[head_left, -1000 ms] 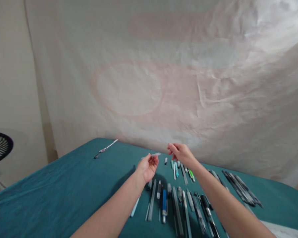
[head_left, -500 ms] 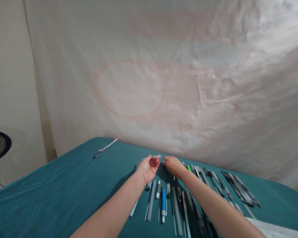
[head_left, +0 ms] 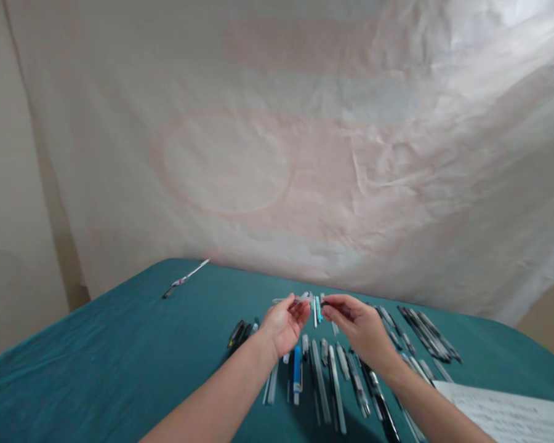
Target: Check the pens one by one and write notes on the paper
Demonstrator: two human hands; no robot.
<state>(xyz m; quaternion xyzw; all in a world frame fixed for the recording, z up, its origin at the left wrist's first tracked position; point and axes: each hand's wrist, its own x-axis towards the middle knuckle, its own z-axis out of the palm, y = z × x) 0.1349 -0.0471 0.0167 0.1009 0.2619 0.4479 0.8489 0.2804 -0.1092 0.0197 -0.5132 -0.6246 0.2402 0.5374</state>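
Observation:
My left hand (head_left: pixel 286 323) is closed around a clear pen barrel (head_left: pixel 303 299), which lies level across the fingers with its thin end sticking out to the left. Just to the right, my right hand (head_left: pixel 351 317) pinches a small dark pen part (head_left: pixel 324 303) between thumb and fingertips. Its exact kind is too small to make out. A short gap separates the two pieces. Beneath and behind the hands, pens and pen parts lie on the cloth, among them a light blue pen (head_left: pixel 318 309) and a thicker blue pen (head_left: pixel 297 374).
A green cloth (head_left: pixel 120 344) covers the table. Rows of clear barrels (head_left: pixel 321 381) lie in front, with a bundle of pens (head_left: pixel 429 333) to the right. A single pen (head_left: pixel 184 280) rests at the back left, and a written sheet (head_left: pixel 508 409) at the right.
My right hand has risen from the pens at the back and now holds a small dark piece near the barrel in my left hand. The view has shifted slightly to the right.

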